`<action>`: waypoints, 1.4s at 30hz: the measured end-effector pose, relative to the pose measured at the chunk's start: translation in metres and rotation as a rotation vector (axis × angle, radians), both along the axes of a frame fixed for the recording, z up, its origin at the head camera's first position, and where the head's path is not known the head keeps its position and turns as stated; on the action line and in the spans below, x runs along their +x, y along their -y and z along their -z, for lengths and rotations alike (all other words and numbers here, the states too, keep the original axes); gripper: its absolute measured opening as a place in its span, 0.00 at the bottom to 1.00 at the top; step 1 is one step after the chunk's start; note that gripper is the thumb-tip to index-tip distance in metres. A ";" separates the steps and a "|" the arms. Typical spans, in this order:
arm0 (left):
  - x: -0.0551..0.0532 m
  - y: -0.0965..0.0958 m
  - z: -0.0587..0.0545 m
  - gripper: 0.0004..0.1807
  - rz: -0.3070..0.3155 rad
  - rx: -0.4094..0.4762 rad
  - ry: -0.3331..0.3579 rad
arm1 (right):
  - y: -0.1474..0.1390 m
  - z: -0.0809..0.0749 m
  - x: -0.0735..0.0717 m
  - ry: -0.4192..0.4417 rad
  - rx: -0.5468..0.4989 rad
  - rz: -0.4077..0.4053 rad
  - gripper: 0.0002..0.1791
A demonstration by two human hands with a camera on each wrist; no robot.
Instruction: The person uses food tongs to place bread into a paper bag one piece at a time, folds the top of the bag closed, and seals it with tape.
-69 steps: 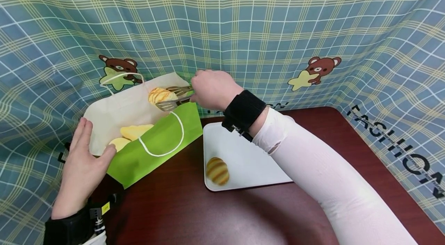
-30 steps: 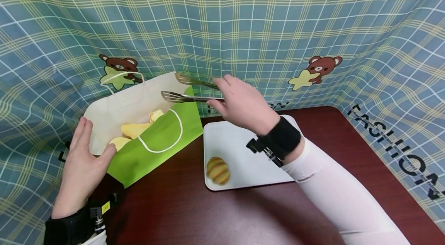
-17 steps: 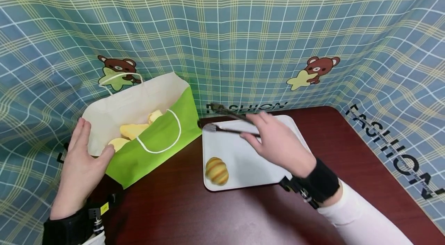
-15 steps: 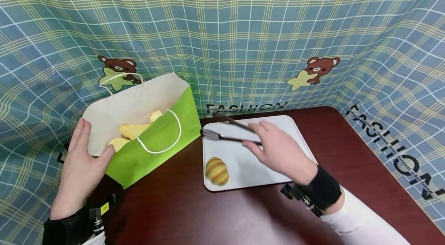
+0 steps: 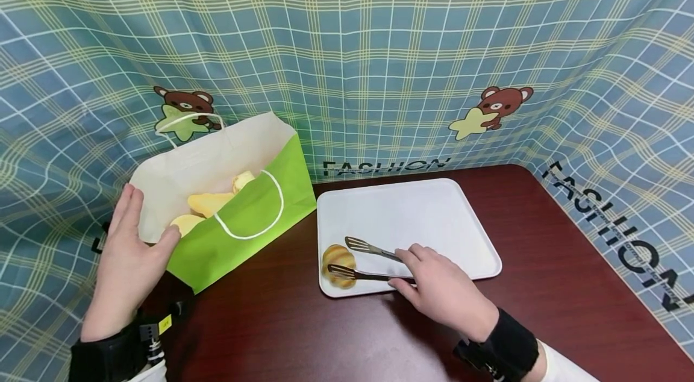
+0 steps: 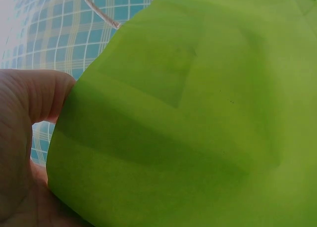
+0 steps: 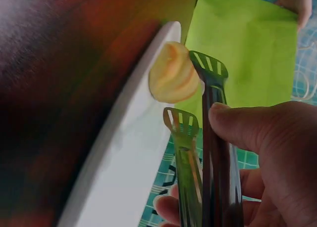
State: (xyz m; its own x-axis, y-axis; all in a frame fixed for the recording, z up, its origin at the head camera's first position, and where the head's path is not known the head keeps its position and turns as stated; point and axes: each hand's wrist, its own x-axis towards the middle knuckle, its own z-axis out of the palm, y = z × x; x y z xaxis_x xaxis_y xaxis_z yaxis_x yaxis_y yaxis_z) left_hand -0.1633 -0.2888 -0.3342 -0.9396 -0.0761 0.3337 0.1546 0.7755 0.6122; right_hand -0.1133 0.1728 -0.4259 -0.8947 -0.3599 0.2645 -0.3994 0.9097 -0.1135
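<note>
My right hand holds metal tongs with slotted ends, thumb on one arm and fingers on the other. The tong arms stand apart. One end overlaps a striped bun in the head view, and the other is beyond it; whether they touch it I cannot tell. That bun sits in the near left corner of a white tray. My left hand rests with spread, fairly straight fingers against the left end of a green paper bag. Inside the bag lie several yellow bread pieces, partly hidden by its front.
The tray stands on a dark red-brown table, just right of the bag. White cord handles loop from the bag. A blue plaid curtain encloses the back and sides.
The tongs released a swirled bun into the bag. My right hand then carried them, arms apart, right and down to the striped bun on the tray. The left hand stayed at the bag.
</note>
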 end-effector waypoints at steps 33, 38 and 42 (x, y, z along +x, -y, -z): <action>0.000 -0.002 0.000 0.42 -0.011 -0.001 -0.002 | 0.008 0.020 0.000 -0.112 0.036 -0.048 0.27; -0.001 -0.001 0.000 0.43 -0.008 0.002 -0.005 | 0.008 0.020 -0.001 -0.116 0.029 -0.049 0.26; -0.001 -0.001 -0.001 0.43 -0.010 -0.005 -0.003 | 0.007 0.020 0.000 -0.111 0.034 -0.046 0.26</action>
State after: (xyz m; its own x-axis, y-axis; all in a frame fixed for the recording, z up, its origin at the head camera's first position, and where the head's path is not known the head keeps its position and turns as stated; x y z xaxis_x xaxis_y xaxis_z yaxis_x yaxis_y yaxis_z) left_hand -0.1642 -0.2875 -0.3336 -0.9377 -0.0839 0.3373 0.1487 0.7802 0.6076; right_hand -0.1138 0.1660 -0.4454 -0.8427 -0.4108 0.3480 -0.4496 0.8926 -0.0351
